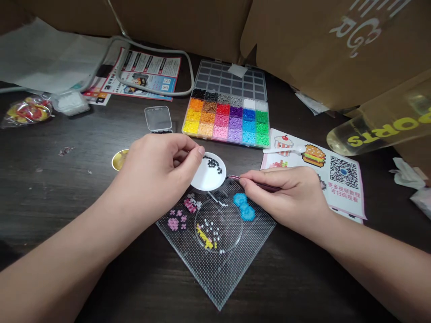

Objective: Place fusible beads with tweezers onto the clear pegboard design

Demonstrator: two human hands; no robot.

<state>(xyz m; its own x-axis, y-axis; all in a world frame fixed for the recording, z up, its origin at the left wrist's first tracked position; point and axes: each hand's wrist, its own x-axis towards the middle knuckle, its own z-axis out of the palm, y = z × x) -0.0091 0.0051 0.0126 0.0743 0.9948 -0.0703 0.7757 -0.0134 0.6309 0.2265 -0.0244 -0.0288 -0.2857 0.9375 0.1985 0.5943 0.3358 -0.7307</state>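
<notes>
My left hand [161, 166] is closed on the rim of a small white dish [204, 179]. Black beads [213, 163] are scattered on the dish's far side. My right hand [286, 188] pinches thin dark-red tweezers [256, 182], their tip just right of the dish and close to a dark bead. Below both hands lies a clear pegboard [218, 273], turned corner-down. On it are a blue bow-like bead shape [244, 207], a pink paw [174, 223] and a pink-and-white piece [192, 204]. A round clear dish [232, 242] on the board holds loose white and yellow beads.
An open bead case [225, 121] with many colours stands behind. A pattern sheet [340, 188] with a white spoon [284, 150] lies right. Left are a small clear box [158, 118], a gold round object [120, 160] and bagged items [28, 112]. A bottle [377, 121] leans in at right.
</notes>
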